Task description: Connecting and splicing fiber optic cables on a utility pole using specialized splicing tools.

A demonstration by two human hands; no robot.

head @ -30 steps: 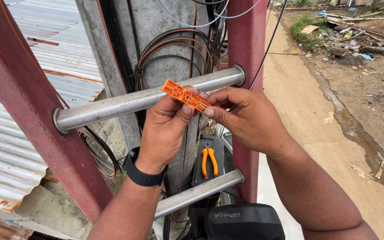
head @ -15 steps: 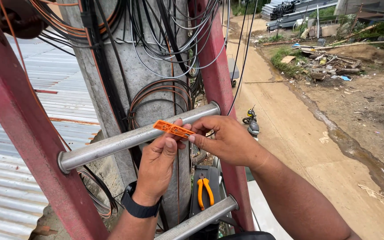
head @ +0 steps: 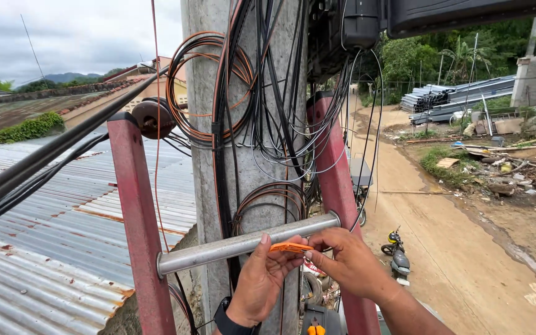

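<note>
A small flat orange tag (head: 290, 247) sits between my two hands, just below a grey metal ladder rung (head: 243, 243). My left hand (head: 262, 279), with a black wrist band, pinches the tag's left end. My right hand (head: 348, 263) pinches its right end. Behind the hands stands a concrete utility pole (head: 203, 161) draped with several black and orange cable coils (head: 203, 87). The red ladder rails (head: 133, 211) rise on both sides of the pole.
A black box (head: 355, 25) hangs high on the pole. Thick black cables (head: 38, 161) run off to the left over a corrugated metal roof (head: 44, 248). Far below on the right lie a dirt road (head: 466, 267) and a parked motorbike (head: 397, 254). Orange-handled pliers (head: 314, 329) show at the bottom edge.
The view has tilted upward, so the rung and hands now sit low in the frame. Both hands keep the orange tag, which now lies flatter, seen more edge-on.
</note>
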